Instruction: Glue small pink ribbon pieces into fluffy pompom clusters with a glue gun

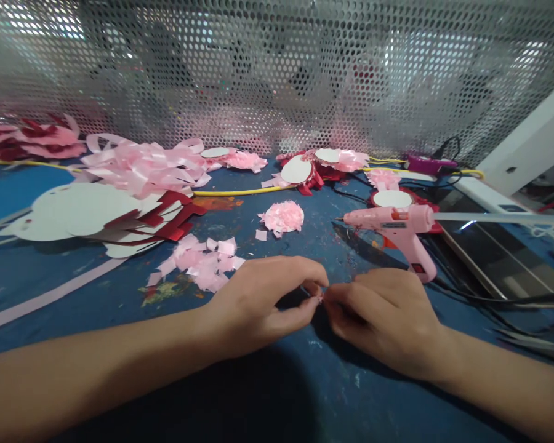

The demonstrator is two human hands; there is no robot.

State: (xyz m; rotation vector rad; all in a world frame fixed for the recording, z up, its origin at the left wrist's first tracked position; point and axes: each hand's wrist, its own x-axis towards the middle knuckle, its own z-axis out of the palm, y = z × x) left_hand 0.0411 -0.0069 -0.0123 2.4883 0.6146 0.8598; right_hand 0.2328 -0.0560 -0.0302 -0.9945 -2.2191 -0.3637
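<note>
Pinching a tiny pink bit [320,298], the left hand [263,301] is beside the right hand [388,317], whose fingers curl together; the fluffy pink circle [284,217] lies past them.

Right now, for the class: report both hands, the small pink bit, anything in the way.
Left hand pinching small pink bit. Right hand curled close, fingertips hidden. Pink glue gun just beyond right hand, perhaps hindering a forward reach.

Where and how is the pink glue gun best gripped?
Likely by the handle, from the near side with the right hand: the glue gun is turned so the handle slants toward that hand and its nozzle points left.
</note>
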